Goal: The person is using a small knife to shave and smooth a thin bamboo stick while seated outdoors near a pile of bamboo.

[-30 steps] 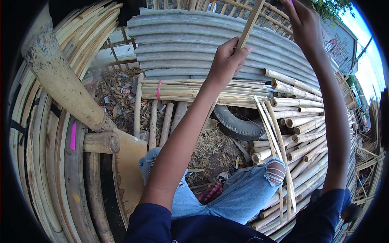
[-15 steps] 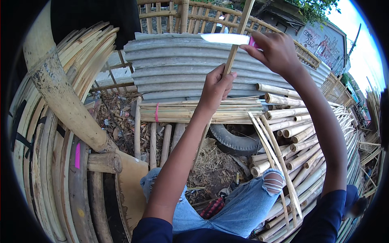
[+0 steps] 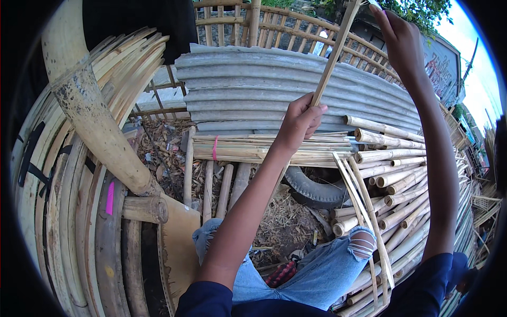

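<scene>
My left hand (image 3: 301, 122) is closed around a long, narrow bamboo strip (image 3: 337, 52), held upright and leaning to the right. Its top runs to the upper edge of the view, and its lower part passes behind my left forearm. High at the upper right, my right hand (image 3: 402, 47) is closed on a knife (image 3: 374, 3). Only a small pale bit of the knife shows at the picture's edge, close to the strip's top; I cannot tell whether they touch.
A bundle of split bamboo (image 3: 248, 148) with a pink tie lies ahead. Bamboo poles (image 3: 401, 179) are stacked to the right, and two loose strips (image 3: 364, 211) lean near my knee. Behind stands corrugated sheeting (image 3: 296, 79). A tire (image 3: 317, 190) lies below; a thick bamboo post (image 3: 95, 121) slants at left.
My right hand has risen with the knife along the strip, so most of the blade has left the view. My left hand still grips the strip, and the whole view has shifted slightly.
</scene>
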Available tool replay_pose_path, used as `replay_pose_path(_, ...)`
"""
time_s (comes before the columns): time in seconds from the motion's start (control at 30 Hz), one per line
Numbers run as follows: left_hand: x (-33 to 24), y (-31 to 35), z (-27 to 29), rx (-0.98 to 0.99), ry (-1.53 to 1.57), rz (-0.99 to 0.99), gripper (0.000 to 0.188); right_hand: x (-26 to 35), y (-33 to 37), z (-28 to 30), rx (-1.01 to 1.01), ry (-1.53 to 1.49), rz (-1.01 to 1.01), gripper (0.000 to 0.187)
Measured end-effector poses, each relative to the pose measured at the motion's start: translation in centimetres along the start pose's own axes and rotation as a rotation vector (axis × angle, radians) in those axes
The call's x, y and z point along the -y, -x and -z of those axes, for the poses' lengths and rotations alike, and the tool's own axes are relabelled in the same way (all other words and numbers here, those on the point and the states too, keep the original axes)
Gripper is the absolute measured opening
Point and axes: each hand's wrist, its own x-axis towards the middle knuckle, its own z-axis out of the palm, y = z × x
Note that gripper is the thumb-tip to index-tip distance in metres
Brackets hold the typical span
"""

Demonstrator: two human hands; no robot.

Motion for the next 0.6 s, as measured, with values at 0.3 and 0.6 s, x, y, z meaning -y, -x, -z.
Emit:
replay_pose_path(0.3,-0.2,0.7,-0.2,0.136,0.174,0.095,0.018,0.1,1.6,2.4,0.042,-0.159,-0.058,0.048)
replay_pose_path(0.6,0.0,0.6,0.3,0.295,0.334,0.194,0.024,1.0,2.4,3.1,0.104,0.056,0.221,0.043)
